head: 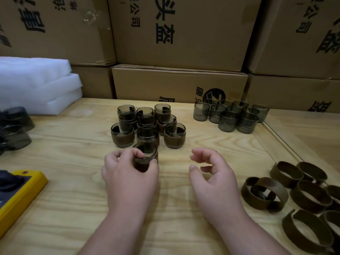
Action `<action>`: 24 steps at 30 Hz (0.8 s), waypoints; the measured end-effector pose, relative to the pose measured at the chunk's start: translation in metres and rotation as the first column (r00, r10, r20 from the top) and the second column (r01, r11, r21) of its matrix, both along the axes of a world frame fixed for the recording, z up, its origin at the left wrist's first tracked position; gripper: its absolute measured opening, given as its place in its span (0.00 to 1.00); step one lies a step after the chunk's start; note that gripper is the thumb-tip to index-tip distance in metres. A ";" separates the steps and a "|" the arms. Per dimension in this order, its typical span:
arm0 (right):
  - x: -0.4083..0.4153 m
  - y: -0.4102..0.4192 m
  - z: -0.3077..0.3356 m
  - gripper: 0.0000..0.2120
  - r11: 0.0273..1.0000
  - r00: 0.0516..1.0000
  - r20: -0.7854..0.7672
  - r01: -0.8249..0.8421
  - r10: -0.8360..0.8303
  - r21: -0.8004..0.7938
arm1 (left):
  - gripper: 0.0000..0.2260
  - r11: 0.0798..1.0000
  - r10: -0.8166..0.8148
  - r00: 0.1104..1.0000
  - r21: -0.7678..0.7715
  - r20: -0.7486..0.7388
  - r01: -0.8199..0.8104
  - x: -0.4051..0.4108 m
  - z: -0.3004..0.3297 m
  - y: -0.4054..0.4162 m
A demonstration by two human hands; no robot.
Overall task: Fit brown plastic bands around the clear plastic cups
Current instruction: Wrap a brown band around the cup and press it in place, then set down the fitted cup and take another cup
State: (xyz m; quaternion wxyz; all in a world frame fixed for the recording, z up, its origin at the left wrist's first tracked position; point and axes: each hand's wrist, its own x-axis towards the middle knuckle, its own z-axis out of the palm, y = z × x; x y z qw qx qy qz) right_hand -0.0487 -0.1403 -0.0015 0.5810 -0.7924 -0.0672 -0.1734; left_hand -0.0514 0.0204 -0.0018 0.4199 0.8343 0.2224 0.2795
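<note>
My left hand [127, 173] grips a banded cup [145, 156], a smoky clear cup with a brown band around it, standing on the wooden table just in front of a cluster of several banded cups [148, 126]. My right hand [213, 172] hovers to the right of it, fingers loosely curled and holding nothing. Several bare clear cups [230, 115] stand grouped at the back right. Loose brown bands [301, 196] lie in a pile at the right edge of the table.
Stacked cardboard boxes [180, 80] wall off the back of the wooden table [73, 208]. White foam sheets [36, 85] lie at the back left, dark cups [16, 126] at the left edge, and a yellow-framed object [20, 192] sits front left.
</note>
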 end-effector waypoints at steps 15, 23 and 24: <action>0.002 -0.001 0.000 0.13 0.997 0.990 -0.134 0.023 -0.034 -0.078 | 0.11 0.955 -0.015 0.996 -0.294 0.091 0.041 0.001 0.005 0.005; 0.004 -0.005 0.006 0.29 0.768 0.955 -0.256 -0.054 -0.147 -0.639 | 0.06 0.946 -0.293 0.954 -0.163 -0.059 0.281 -0.001 0.003 -0.003; 0.005 -0.004 0.006 0.30 0.762 0.950 -0.264 -0.048 -0.165 -0.646 | 0.07 0.940 -0.323 0.942 -0.143 -0.086 0.309 -0.002 0.004 -0.003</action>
